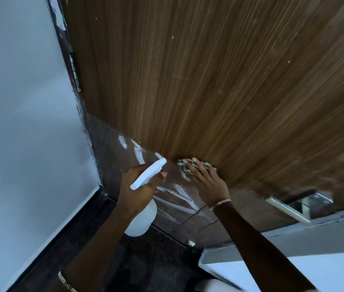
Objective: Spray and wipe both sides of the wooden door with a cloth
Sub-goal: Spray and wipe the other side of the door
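Observation:
The wooden door (209,81) fills the upper right of the head view, with a darker panel along its lower part marked by white streaks. My left hand (139,186) grips a white spray bottle (149,173), nozzle pointing at the door; the bottle's body hangs below the hand. My right hand (206,182) presses a patterned cloth (188,167) flat against the door where the wood meets the darker panel. Its fingers lie straight over the cloth, which is partly hidden beneath them.
A pale wall (23,123) stands to the left, beside the door's hinge edge (75,68). Dark floor (150,260) lies below. A white ledge or fixture (293,249) juts in at the lower right, and a metal fitting (299,205) sits near the door's lower right.

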Tool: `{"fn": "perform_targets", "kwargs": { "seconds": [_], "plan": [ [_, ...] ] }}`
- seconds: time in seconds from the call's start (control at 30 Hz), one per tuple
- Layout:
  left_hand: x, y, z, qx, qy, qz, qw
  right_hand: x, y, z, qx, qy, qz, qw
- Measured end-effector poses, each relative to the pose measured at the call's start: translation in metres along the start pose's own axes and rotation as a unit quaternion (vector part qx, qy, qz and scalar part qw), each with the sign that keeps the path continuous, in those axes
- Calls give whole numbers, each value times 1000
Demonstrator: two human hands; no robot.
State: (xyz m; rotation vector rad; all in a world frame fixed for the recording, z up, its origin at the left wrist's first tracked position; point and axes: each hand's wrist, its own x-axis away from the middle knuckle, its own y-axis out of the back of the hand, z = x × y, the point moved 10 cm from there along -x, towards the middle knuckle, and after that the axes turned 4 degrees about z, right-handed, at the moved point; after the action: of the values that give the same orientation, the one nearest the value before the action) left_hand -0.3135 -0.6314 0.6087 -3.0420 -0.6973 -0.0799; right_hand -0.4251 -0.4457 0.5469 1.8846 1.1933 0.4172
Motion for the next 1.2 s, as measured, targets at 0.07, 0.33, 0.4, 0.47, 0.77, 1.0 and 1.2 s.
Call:
{"fn": "perform_targets", "kwargs": {
  "seconds": [0.07, 0.33, 0.4, 0.47, 0.77, 1.0, 1.2],
  "plan": [
    [1, -7, 7, 5, -2, -2, 1000, -28, 3, 6, -3, -6, 8, 1000],
    [8, -39, 18, -51, -10, 52, 997, 56, -7, -36, -4, -39, 18, 999],
    [9, -44, 20, -33, 0, 48, 998, 108, -12, -55, -15, -65, 20, 998],
    [13, -50, 11, -58, -43, 37, 997, 150, -13, -74, -37, -106, 31, 993],
    [21, -80, -1, -39, -112, 79, 990, 135, -13, -73, -82, -185, 51, 978],
    [25, -111, 13, -37, -120, 117, 985, 110, -4, -67, -48, -157, 7, 986],
    [30, -141, 13, -23, -128, 135, 982, 199, -23, -86, -76, -222, 51, 971]
  ]
}}
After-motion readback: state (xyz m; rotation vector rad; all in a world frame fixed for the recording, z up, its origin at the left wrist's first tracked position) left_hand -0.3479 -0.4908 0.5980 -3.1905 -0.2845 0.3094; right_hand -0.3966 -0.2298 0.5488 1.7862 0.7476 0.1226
